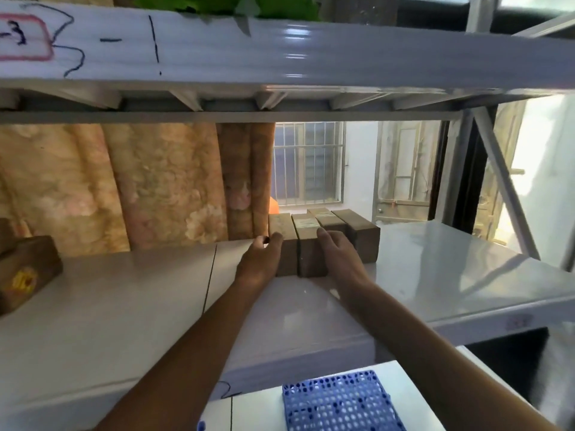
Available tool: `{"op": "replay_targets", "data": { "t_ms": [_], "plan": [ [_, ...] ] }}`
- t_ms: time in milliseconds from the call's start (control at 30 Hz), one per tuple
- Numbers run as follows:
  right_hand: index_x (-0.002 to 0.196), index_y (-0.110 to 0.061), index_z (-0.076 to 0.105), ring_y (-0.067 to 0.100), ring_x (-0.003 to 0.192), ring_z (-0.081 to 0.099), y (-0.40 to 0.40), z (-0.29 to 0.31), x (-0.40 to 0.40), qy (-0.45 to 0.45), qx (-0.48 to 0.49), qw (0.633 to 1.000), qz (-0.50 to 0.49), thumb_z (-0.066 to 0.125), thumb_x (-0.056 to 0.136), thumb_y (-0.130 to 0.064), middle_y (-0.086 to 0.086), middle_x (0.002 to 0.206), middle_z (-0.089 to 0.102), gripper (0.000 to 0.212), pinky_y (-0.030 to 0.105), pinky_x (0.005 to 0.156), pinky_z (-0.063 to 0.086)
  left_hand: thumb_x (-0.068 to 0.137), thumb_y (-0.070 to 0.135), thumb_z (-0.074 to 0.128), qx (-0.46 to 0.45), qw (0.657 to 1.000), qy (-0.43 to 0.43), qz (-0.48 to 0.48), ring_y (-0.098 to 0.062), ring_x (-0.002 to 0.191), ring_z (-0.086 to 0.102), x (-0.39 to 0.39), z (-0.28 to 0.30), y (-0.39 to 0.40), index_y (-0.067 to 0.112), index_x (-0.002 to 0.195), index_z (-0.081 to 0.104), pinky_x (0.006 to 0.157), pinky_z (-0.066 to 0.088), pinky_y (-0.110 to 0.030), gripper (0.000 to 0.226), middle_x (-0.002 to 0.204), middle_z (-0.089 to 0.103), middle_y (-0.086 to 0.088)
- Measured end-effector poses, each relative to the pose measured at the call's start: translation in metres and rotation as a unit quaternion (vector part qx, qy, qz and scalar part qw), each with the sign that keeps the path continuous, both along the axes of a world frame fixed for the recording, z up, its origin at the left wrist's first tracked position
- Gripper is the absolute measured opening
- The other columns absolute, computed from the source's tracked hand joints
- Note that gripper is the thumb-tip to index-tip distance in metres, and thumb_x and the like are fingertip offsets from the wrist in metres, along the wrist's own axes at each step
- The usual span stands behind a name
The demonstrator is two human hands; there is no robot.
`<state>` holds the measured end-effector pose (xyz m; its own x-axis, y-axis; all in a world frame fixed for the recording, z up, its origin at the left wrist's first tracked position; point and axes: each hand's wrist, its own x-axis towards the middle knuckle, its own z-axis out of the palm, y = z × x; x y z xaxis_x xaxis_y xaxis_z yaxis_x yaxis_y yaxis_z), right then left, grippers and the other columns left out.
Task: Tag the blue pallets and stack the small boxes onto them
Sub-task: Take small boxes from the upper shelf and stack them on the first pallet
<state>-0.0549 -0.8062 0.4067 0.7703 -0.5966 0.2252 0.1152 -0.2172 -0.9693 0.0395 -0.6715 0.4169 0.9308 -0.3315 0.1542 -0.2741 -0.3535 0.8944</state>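
Several small brown cardboard boxes (323, 234) stand side by side on a white shelf (435, 275), at its middle. My left hand (259, 262) wraps around the left side of the leftmost box. My right hand (340, 256) presses against the right face of the second box, fingers extended over its top. Together the hands clamp the two front boxes (295, 244) between them. A blue perforated pallet (339, 402) lies on a lower white surface at the bottom of the view, below my forearms.
Another brown box with a yellow sticker (25, 272) sits at the shelf's left edge. A white shelf beam with handwritten marks (217, 48) runs overhead. A grey diagonal brace (504, 188) crosses the right side. A patterned curtain (124, 188) and a barred window (308, 163) lie behind.
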Motion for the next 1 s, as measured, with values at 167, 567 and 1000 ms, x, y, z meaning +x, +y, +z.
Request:
{"op": "replay_targets", "data": {
  "t_ms": [167,567,1000],
  "plan": [
    [0.122,-0.031,0.064,0.015,0.099,0.069,0.013,0.0,-0.022,-0.034,0.031,0.999,0.024,0.061,0.097,-0.052,0.0,0.109,0.071,0.033,0.039,0.083,0.063,0.084,0.064,0.039,-0.045,0.999,0.014,-0.024,-0.029,0.121,0.059,-0.024,0.005,0.02,0.022,0.14,0.055,0.108,0.044,-0.047,0.072,0.135,0.063,-0.009],
    [0.124,-0.021,0.065,0.008,0.09,0.074,0.139,-0.02,-0.205,-0.13,-0.037,0.99,0.039,0.07,0.097,-0.03,-0.004,0.106,0.075,0.029,0.023,0.072,0.06,0.096,0.05,0.06,-0.213,0.973,-0.018,-0.087,-0.018,0.115,0.067,-0.204,-0.018,0.16,0.032,0.125,0.068,0.1,0.053,-0.042,0.035,0.121,0.073,0.006],
    [0.119,-0.03,0.064,0.019,0.105,0.072,0.284,-0.202,-0.304,-0.019,0.001,0.993,0.113,0.07,0.092,-0.043,-0.005,0.114,0.074,0.031,0.052,0.091,0.059,0.089,0.054,0.068,-0.195,0.977,0.077,0.048,0.004,0.108,0.063,-0.329,-0.204,0.313,0.059,0.113,0.06,0.082,0.048,-0.014,0.026,0.122,0.066,0.021]
  ]
}}
